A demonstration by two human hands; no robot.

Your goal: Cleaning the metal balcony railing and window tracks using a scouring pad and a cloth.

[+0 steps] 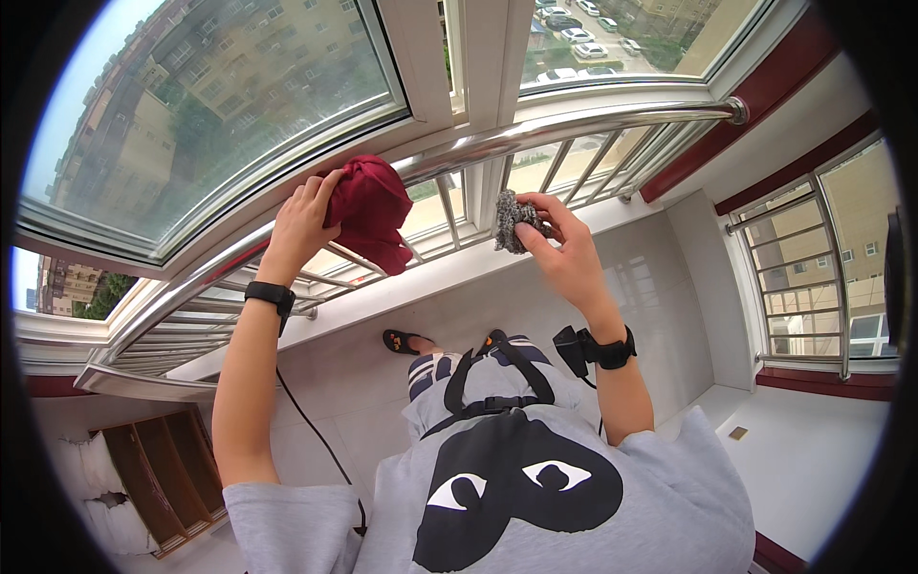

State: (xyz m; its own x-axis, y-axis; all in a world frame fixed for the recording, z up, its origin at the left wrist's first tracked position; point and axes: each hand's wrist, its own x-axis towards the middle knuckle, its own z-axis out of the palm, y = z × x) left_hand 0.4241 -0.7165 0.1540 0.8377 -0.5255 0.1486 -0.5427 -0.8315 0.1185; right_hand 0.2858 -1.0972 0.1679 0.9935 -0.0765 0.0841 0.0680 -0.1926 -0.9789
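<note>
My left hand [307,212] grips a bunched dark red cloth [369,208] at its left side. The cloth lies over the shiny metal handrail [473,145] and hangs down in front of the bars; part of the rail is hidden behind it. My right hand [563,247] holds a crumpled grey scouring pad [518,224] between thumb and fingers, in the air before the railing and apart from the cloth. Beyond the rail stands a white-framed window sash [409,64], its glass [237,93] cloudy in places.
Metal railing bars [445,212] run below the handrail above a white sill [459,251]. A wooden shelf unit [165,477] with white bags [118,524] stands at lower left. Another barred window [800,273] is on the right. A black cable [315,423] hangs by my left arm.
</note>
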